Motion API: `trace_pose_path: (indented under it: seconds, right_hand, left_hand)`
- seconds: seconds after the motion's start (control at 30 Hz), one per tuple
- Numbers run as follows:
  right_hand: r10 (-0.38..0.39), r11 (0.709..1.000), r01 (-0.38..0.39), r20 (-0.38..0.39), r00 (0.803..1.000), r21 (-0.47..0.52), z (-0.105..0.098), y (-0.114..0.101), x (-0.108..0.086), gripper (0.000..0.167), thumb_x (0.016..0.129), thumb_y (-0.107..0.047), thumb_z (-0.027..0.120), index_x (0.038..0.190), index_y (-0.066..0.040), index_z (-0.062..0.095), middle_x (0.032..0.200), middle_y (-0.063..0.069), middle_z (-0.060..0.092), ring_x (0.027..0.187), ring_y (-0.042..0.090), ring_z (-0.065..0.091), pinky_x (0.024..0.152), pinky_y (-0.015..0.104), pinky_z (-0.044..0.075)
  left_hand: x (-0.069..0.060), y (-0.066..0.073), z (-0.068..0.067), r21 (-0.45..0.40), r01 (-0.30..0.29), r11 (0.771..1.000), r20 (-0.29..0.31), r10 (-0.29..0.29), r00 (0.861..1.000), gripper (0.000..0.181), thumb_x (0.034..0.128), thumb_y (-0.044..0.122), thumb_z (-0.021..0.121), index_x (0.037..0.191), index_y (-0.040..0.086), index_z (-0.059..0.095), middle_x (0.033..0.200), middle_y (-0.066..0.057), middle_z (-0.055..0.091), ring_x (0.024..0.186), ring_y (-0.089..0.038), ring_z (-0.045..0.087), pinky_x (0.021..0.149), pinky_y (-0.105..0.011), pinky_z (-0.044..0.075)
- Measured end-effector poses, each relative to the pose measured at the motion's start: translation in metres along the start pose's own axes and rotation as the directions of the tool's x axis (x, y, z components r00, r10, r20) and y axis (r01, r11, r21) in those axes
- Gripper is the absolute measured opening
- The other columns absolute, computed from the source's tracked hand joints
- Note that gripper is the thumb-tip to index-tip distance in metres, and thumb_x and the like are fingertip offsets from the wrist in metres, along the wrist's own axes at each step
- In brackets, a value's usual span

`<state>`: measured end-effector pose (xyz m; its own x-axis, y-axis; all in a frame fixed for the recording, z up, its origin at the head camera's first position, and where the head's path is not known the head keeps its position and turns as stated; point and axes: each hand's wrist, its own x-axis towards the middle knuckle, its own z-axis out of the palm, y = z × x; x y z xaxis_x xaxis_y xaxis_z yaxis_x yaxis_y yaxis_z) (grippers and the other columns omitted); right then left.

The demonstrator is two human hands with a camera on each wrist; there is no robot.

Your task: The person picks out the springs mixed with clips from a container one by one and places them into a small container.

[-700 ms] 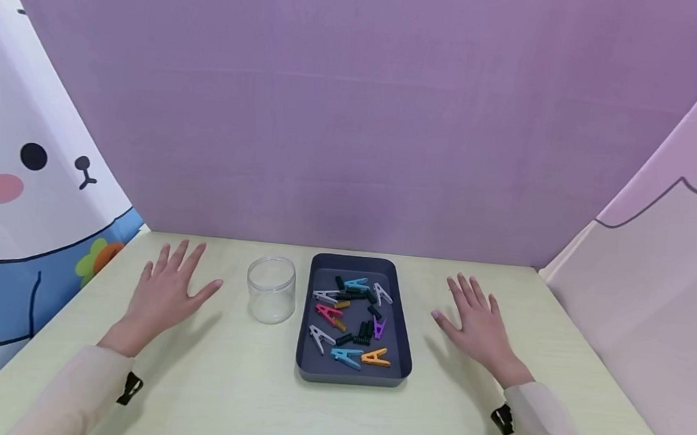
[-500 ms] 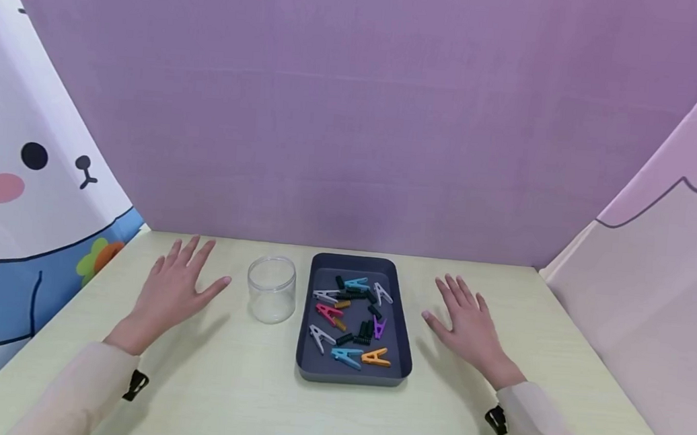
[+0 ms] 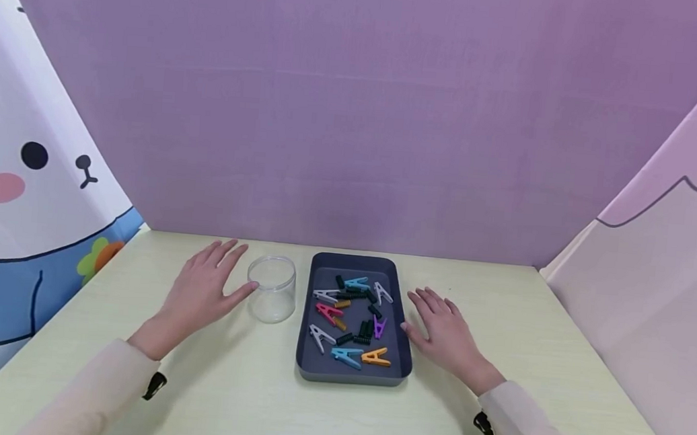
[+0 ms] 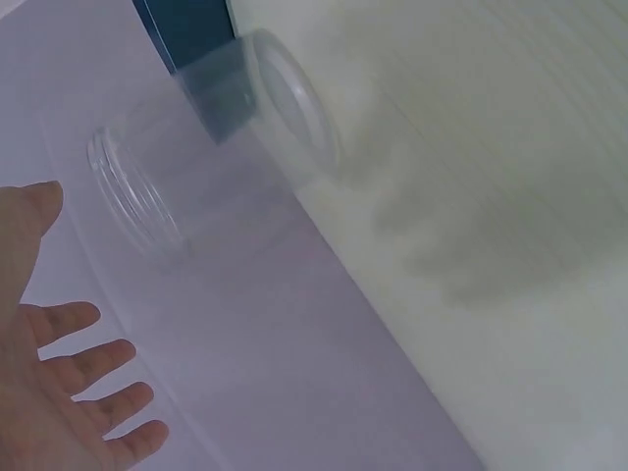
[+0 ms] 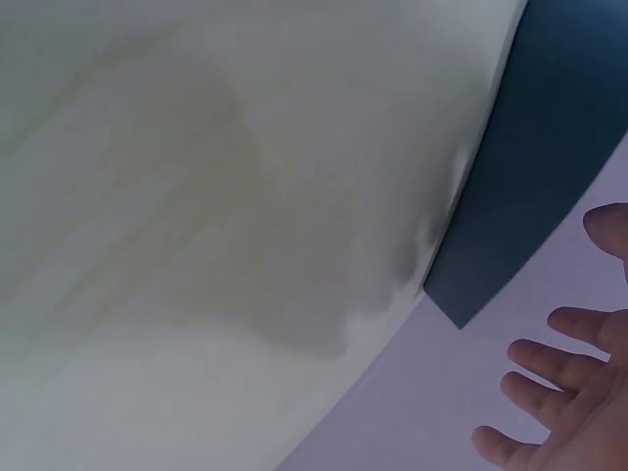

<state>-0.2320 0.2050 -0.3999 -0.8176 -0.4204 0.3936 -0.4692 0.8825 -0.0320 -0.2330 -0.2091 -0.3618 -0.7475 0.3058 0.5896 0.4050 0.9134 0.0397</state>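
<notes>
Purple backdrop [image 3: 355,123] rises behind a pale tabletop [image 3: 238,405]. Over my remote feed I see a dark tray [image 3: 352,379] holding colourful clips [image 3: 347,357], dark ridged pieces [image 3: 375,312] and mustard pieces [image 3: 342,305]; left of it, near but apart, a clear jar [image 3: 272,303] stands upright. The person's left hand [image 3: 198,296] hovers just beside the jar, the right hand [image 3: 446,335] just beside the tray's right wall. Both have fingers extended and hold nothing. I judge the handling barely begun: every clip and piece I can see lies in the tray, ungrasped.
</notes>
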Motion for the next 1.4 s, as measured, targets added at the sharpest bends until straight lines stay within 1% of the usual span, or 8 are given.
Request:
trace_pose_path:
  seconds: [0.2, 0.33, 0.57, 0.7, 0.87, 1.0, 1.2, 1.4]
  right_hand:
    - [-0.027, 1.0, 0.027, 0.008, 1.0, -0.004, 0.006, -0.006, -0.001, 0.053, 0.085, -0.039, 0.058, 0.127, -0.006, 0.051, 0.128, 0.015, 0.053, 0.122, 0.032, 0.046, 0.095, 0.051, 0.038]
    - [-0.028, 0.999, 0.028, 0.022, 0.999, -0.019, 0.008, -0.009, -0.001, 0.05, 0.084, -0.038, 0.059, 0.122, -0.006, 0.055, 0.124, 0.014, 0.056, 0.118, 0.03, 0.05, 0.093, 0.05, 0.041]
    - [-0.016, 1.0, 0.017, 0.056, 0.998, -0.007, 0.011, -0.012, -0.001, 0.045, 0.084, -0.036, 0.06, 0.118, -0.007, 0.058, 0.121, 0.012, 0.058, 0.114, 0.027, 0.053, 0.091, 0.048, 0.042]
    - [-0.012, 1.0, 0.012, 0.059, 0.998, 0.006, 0.012, -0.012, -0.001, 0.041, 0.083, -0.034, 0.061, 0.114, -0.006, 0.059, 0.119, 0.011, 0.059, 0.113, 0.026, 0.054, 0.09, 0.048, 0.044]
    - [-0.012, 1.0, 0.011, 0.065, 0.998, 0.016, 0.013, -0.013, -0.001, 0.039, 0.083, -0.031, 0.062, 0.112, -0.006, 0.06, 0.117, 0.01, 0.059, 0.111, 0.026, 0.054, 0.088, 0.047, 0.045]
    - [-0.01, 1.0, 0.008, 0.07, 0.998, 0.026, 0.013, -0.015, 0.0, 0.038, 0.082, -0.03, 0.062, 0.111, -0.006, 0.06, 0.116, 0.01, 0.059, 0.11, 0.025, 0.055, 0.087, 0.046, 0.045]
    - [-0.001, 1.0, -0.001, 0.078, 0.997, 0.031, 0.012, -0.016, 0.001, 0.038, 0.081, -0.029, 0.064, 0.111, -0.006, 0.06, 0.116, 0.01, 0.059, 0.11, 0.025, 0.055, 0.087, 0.046, 0.046]
    - [0.01, 0.999, -0.013, 0.087, 0.996, 0.034, 0.013, -0.016, 0.001, 0.039, 0.08, -0.029, 0.065, 0.111, -0.006, 0.06, 0.116, 0.009, 0.059, 0.109, 0.025, 0.055, 0.086, 0.045, 0.046]
  left_hand:
    - [0.004, 0.02, 0.0, -0.015, -0.033, 0.999, 0.034, 0.033, 0.999, 0.066, 0.0795, 0.048, 0.062, 0.13, 0.007, 0.048, 0.131, -0.017, 0.049, 0.122, -0.038, 0.041, 0.095, -0.056, 0.035]
    - [0.007, 0.032, 0.001, -0.034, -0.073, 0.997, 0.049, 0.075, 0.996, 0.064, 0.0802, 0.047, 0.062, 0.129, 0.008, 0.048, 0.13, -0.015, 0.05, 0.122, -0.037, 0.042, 0.097, -0.054, 0.034]
    - [0.01, 0.051, 0.007, -0.038, -0.155, 0.987, 0.078, 0.157, 0.985, 0.06, 0.081, 0.047, 0.062, 0.127, 0.011, 0.051, 0.127, -0.011, 0.053, 0.12, -0.03, 0.045, 0.098, -0.048, 0.036]
    - [0.012, 0.062, 0.011, -0.039, -0.198, 0.979, 0.074, 0.2, 0.977, 0.057, 0.0807, 0.047, 0.062, 0.124, 0.011, 0.054, 0.124, -0.008, 0.055, 0.118, -0.028, 0.047, 0.099, -0.045, 0.037]
    - [0.014, 0.075, 0.019, -0.054, -0.263, 0.963, 0.088, 0.267, 0.96, 0.055, 0.0814, 0.046, 0.062, 0.122, 0.01, 0.056, 0.121, -0.007, 0.058, 0.114, -0.026, 0.05, 0.098, -0.043, 0.039]
    - [0.016, 0.084, 0.026, -0.09, -0.291, 0.952, 0.11, 0.3, 0.948, 0.051, 0.0807, 0.043, 0.064, 0.119, 0.009, 0.058, 0.117, -0.006, 0.06, 0.11, -0.025, 0.052, 0.096, -0.042, 0.041]
    - [0.019, 0.094, 0.037, -0.12, -0.308, 0.944, 0.19, 0.327, 0.926, 0.047, 0.0816, 0.042, 0.063, 0.117, 0.012, 0.059, 0.115, -0.004, 0.061, 0.107, -0.022, 0.053, 0.095, -0.041, 0.042]
    - [0.022, 0.102, 0.044, -0.12, -0.321, 0.939, 0.279, 0.342, 0.897, 0.045, 0.0825, 0.042, 0.062, 0.117, 0.013, 0.059, 0.115, -0.004, 0.061, 0.105, -0.021, 0.053, 0.092, -0.039, 0.044]
